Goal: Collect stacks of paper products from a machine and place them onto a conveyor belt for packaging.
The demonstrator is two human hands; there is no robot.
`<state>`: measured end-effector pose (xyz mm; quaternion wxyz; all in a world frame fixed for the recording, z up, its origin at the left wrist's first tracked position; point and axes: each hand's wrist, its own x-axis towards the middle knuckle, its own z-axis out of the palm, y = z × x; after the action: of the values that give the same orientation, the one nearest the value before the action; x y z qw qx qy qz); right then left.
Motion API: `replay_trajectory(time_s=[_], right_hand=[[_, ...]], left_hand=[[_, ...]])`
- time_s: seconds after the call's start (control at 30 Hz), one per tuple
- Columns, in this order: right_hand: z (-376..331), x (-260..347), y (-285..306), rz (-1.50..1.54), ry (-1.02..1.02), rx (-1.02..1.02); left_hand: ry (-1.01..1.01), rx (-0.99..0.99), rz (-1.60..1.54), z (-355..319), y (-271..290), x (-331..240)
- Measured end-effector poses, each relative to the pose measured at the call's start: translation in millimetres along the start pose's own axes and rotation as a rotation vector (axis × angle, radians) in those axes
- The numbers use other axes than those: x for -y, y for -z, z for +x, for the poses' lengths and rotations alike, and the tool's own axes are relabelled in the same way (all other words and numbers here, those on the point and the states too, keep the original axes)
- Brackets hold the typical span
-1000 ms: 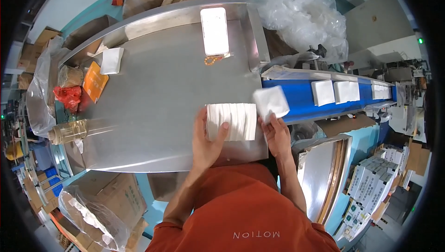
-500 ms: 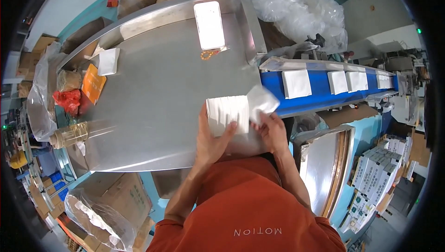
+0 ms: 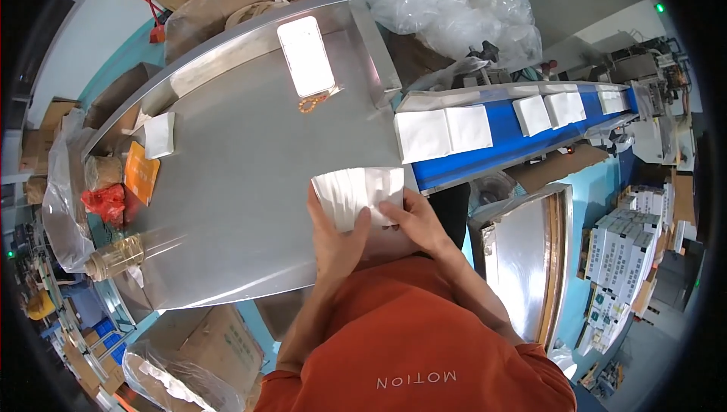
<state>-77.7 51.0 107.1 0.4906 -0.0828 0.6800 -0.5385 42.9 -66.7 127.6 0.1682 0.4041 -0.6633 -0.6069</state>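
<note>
A row of thin white square packets (image 3: 344, 192), stood on edge against one another, is held above the near edge of a steel table (image 3: 242, 177). My left hand (image 3: 335, 244) wraps around the row's left end, thumb on the near side. My right hand (image 3: 422, 223) grips the right end, its thumb pressed on the outermost packet. The fingers behind and beneath are partly hidden. Just to the right, a blue conveyor belt (image 3: 501, 130) carries several more white packets (image 3: 422, 136) lying flat, two of them close together at the near end.
A bright-screened phone (image 3: 306, 56) with an orange beaded strap (image 3: 309, 104) lies toward the table's back. At left are a lone white packet (image 3: 159, 135), an orange pouch (image 3: 141, 173), a red bag (image 3: 104, 202) and a clear bottle (image 3: 115, 257). Raised metal rims edge the table.
My right hand has brought its loose packet leftward against the row and now grips the row's end. Another packet has come to the belt's near end. The view has shifted slightly.
</note>
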Motion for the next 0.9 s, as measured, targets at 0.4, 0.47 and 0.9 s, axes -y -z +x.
replay_trajectory(time_s=[0.4,0.47,0.9], right_hand=[[22,-15,-8,0.439,-0.192,0.021],[33,-10,-11,0.524,-0.158,0.018],[9,15,-28,-0.164,0.3,-0.173]], left_hand=[[-0.085,-0.121,0.068,3,16,3],[-0.098,-0.151,0.176,2,18,-1],[0.141,0.153,0.008,0,-2,-12]])
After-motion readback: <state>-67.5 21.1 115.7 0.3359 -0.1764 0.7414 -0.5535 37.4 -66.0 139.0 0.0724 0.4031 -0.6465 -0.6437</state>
